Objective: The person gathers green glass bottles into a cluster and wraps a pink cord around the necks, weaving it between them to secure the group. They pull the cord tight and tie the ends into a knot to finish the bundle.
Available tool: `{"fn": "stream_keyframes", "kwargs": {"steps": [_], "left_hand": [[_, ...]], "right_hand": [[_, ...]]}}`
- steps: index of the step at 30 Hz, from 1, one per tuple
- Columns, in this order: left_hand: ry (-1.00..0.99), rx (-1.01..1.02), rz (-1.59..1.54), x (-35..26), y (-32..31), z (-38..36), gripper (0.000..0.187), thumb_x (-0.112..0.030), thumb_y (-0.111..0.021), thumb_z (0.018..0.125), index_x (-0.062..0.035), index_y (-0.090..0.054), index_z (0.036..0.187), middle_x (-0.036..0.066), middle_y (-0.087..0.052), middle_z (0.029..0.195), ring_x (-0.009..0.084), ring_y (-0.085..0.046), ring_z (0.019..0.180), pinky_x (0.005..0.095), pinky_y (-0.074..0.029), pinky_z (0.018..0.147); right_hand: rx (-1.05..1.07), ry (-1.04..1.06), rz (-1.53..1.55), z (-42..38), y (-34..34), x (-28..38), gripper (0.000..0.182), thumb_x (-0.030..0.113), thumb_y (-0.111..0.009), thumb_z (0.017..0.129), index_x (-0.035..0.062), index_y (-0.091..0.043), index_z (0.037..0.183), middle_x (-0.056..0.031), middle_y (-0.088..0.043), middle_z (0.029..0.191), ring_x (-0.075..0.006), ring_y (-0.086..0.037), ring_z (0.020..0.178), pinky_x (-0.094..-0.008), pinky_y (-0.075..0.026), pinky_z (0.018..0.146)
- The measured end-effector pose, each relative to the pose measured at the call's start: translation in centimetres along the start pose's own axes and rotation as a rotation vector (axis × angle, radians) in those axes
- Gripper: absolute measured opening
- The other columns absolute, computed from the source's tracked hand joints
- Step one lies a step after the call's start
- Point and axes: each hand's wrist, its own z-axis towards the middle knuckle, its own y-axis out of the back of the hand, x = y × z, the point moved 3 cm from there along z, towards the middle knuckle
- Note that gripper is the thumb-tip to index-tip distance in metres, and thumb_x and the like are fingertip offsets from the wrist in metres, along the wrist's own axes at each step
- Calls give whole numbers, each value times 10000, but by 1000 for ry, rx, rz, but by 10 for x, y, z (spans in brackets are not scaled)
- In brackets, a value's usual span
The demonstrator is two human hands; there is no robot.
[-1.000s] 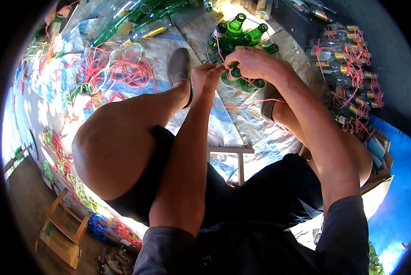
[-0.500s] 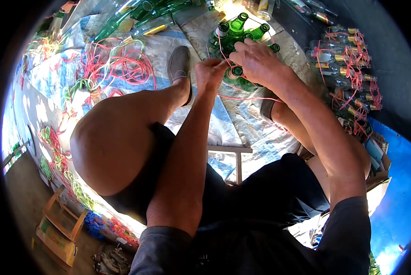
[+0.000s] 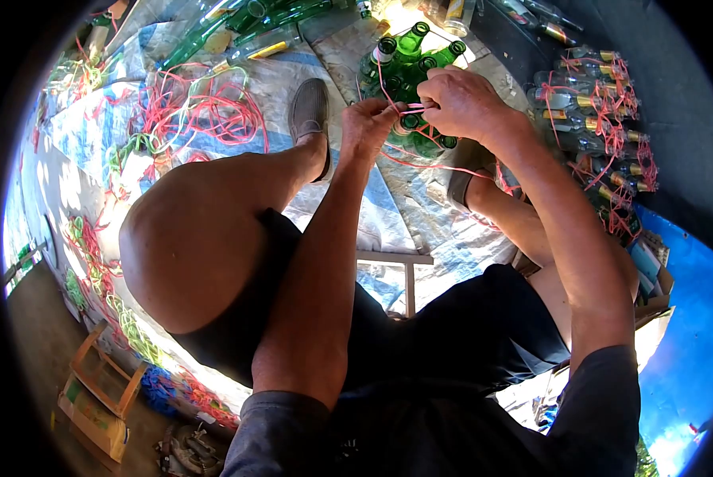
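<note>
A cluster of several green glass bottles (image 3: 409, 48) stands upright between my feet, necks up. Pink plastic string (image 3: 382, 78) runs over the bottle necks to my hands. My left hand (image 3: 370, 126) is closed in a pinch on the string at the near left side of the bottles. Just right of it, my right hand (image 3: 461, 103) is also closed on the string, above the bottles and hiding some of them. A short stretch of string spans the gap between the two hands. A loose length trails right toward my shoe.
A tangle of pink and green string (image 3: 205, 111) lies on the sheet (image 3: 388, 215) at left. Green bottles (image 3: 285, 17) lie behind it. Tied bundles of clear bottles (image 3: 587, 99) are at right. A wooden chair (image 3: 102, 397) is at lower left, a cardboard box (image 3: 657, 290) at right.
My right hand has drawn slightly right, away from the left, and its fingers have curled in. A stretch of pink string now shows between the hands. My left hand has barely moved.
</note>
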Motion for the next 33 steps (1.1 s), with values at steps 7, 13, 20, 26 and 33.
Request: {"fn": "stream_keyframes", "kwargs": {"steps": [7, 13, 20, 26, 33], "left_hand": [[16, 15, 33, -17, -2, -11, 212, -276, -826, 920, -64, -815, 926, -60, -586, 657, 50, -432, 578, 271, -305, 515], [-11, 47, 2, -10, -1, -9, 229, -290, -804, 940, -67, -800, 885, -54, -578, 640, 53, -426, 557, 271, -305, 501], [9, 84, 16, -9, -1, -8, 249, -291, -779, 962, -57, -780, 877, -47, -592, 657, 62, -436, 557, 269, -322, 502], [18, 90, 30, -12, -2, -10, 265, -306, -756, 976, -55, -771, 890, -43, -592, 675, 68, -443, 559, 269, -342, 507], [24, 100, 48, -15, -4, -12, 276, -308, -735, 988, -54, -760, 884, -40, -589, 690, 77, -461, 573, 269, -360, 521]], "right_hand": [[155, -149, 129, -1, 7, -8, 193, 245, -685, 836, 63, -698, 775, -133, -701, 714, -330, -704, 716, -460, -538, 667], [226, -209, 154, 0, 12, -20, 246, 272, -707, 819, 39, -702, 741, -164, -689, 698, -329, -693, 685, -455, -519, 639], [229, -238, 211, -2, 6, -34, 253, 236, -685, 813, -12, -696, 768, -207, -680, 701, -348, -688, 685, -470, -524, 652], [240, -265, 125, -3, 4, -36, 200, 182, -634, 834, 19, -729, 900, -239, -748, 969, -404, -732, 947, -505, -566, 815], [225, -271, 47, -7, 2, -39, 228, 96, -613, 845, -23, -717, 1009, -268, -733, 1081, -443, -709, 1052, -520, -569, 878]]}}
